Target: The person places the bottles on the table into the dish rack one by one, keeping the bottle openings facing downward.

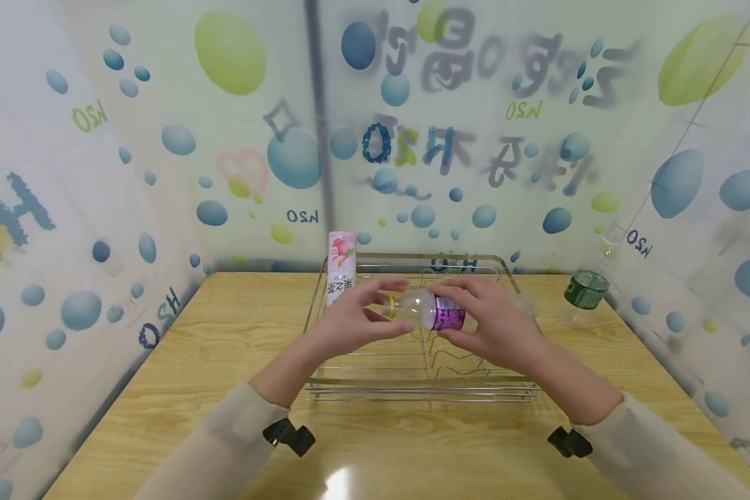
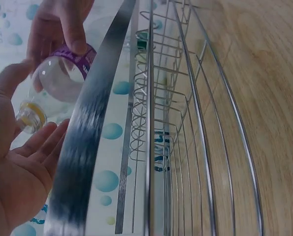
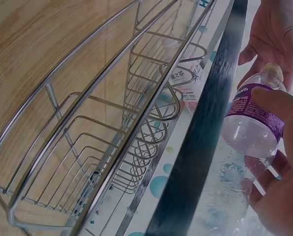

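Right now, the bottle [image 1: 417,308] lies nearly level between your hands, above the rack, its neck towards your left. Your right hand [image 1: 498,323] holds it round the purple label [image 1: 448,314], thumb along the near side in the right wrist view and fingers curled behind. Your left hand [image 1: 350,318] is spread wide about the neck, thumb and fingers apart; whether any fingertip touches it, you cannot tell. Both your forearms angle inward from the sleeves [image 1: 659,448], a black strap [image 1: 289,436] at each cuff. Below your grip sits the wire rack [image 1: 425,381]. Just beyond your left hand, the pink pack [image 1: 342,261] is at the rack's left side. Well off to the right of your grip, the green-labelled bottle [image 1: 587,289] stands on the table [image 1: 225,361].
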The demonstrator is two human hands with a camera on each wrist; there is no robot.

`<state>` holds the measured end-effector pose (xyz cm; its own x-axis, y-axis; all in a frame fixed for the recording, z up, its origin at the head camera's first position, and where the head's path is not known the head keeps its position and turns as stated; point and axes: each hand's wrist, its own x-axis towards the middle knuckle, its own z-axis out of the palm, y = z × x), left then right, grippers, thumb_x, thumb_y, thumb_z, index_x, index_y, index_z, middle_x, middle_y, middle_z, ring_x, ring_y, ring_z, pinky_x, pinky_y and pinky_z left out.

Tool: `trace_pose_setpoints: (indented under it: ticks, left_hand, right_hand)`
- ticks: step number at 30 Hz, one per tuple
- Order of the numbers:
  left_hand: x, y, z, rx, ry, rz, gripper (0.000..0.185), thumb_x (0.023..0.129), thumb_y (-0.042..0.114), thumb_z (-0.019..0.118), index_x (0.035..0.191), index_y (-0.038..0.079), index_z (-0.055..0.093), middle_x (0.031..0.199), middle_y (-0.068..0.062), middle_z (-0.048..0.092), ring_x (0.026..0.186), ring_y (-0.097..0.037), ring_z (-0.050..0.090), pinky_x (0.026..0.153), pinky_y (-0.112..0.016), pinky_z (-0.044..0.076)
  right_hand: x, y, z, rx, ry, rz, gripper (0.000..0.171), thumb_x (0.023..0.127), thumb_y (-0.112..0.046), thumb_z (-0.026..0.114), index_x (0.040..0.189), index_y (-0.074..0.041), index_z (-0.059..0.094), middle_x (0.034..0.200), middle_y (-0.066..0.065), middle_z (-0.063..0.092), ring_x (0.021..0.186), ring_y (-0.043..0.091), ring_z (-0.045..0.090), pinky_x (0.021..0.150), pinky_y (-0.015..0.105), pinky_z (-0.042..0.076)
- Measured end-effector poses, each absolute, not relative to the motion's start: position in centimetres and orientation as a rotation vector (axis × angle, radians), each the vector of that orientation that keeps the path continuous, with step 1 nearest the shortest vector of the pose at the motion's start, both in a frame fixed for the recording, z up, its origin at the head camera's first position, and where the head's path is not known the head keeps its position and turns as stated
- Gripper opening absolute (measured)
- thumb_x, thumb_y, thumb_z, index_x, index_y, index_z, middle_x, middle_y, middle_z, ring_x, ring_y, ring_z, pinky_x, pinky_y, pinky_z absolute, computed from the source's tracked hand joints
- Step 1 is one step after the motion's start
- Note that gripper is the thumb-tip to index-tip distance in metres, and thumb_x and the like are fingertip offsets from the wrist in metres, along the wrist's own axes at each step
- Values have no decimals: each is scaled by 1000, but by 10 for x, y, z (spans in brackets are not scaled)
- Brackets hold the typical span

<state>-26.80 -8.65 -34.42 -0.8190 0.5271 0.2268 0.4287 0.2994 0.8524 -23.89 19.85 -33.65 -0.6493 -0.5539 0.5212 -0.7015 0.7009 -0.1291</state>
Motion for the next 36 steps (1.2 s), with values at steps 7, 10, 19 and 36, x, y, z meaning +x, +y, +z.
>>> trace_pose_setpoints:
  ticks: [7, 10, 19, 36]
  left_hand:
    - [-266, -83, -349, 890, 2506, 1507, 60, 97, 29, 87, 152, 22, 65, 149, -4, 69, 114, -21, 71, 92, -34, 66]
    - [-267, -83, -351, 881, 2529, 1492, 61, 96, 29, 88, 152, 22, 65, 151, -4, 68, 109, -21, 69, 89, -33, 65]
    - [-266, -82, -355, 911, 2522, 1525, 56, 94, 21, 90, 147, 21, 68, 141, -7, 71, 92, -17, 71, 80, -31, 67]
    - [-269, -118, -361, 746, 2348, 1759, 49, 96, 13, 87, 141, 18, 68, 138, -13, 71, 116, -26, 78, 79, -28, 66]
  right_hand:
    - [-239, 190, -338, 1005, -2473, 468, 73, 86, -21, 97, 151, -14, 66, 142, 11, 66, 122, 32, 65, 96, 52, 63]
    - [-239, 189, -340, 1010, -2481, 477, 73, 86, -21, 97, 151, -15, 65, 143, 11, 65, 125, 34, 63, 99, 55, 61]
    - [-240, 188, -344, 1012, -2494, 471, 74, 86, -22, 97, 153, -16, 64, 142, 10, 65, 126, 33, 64, 101, 56, 62]
    - [-249, 248, -340, 883, -2615, 727, 81, 91, -27, 93, 161, -18, 53, 156, 12, 55, 141, 41, 57, 112, 71, 53]
